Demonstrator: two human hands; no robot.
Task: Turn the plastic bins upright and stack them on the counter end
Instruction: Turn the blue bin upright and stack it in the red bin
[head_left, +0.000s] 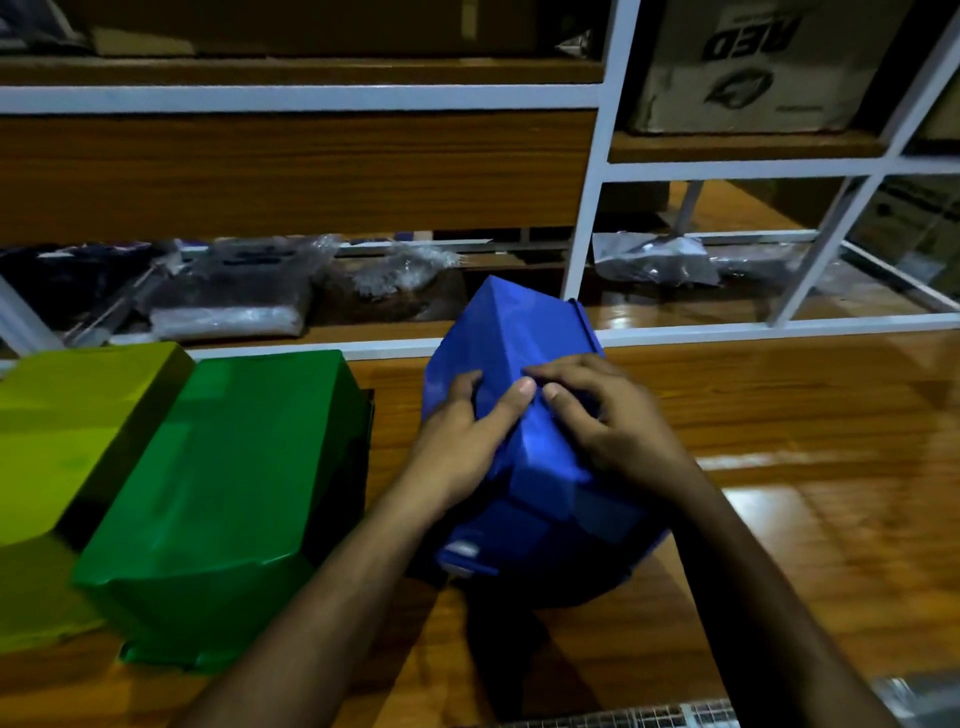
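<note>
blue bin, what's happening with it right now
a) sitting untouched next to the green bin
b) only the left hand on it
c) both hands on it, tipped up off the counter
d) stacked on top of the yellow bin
c: the left hand and the right hand both rest on the blue bin, which is tilted on the wooden counter, apart from the green bin.

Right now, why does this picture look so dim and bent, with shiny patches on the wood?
Head view: dim room light; glare streaks on the glossy counter at right; wide-angle lens bows the white shelf frame; motion blur smears the blue bin and green bin.
</note>
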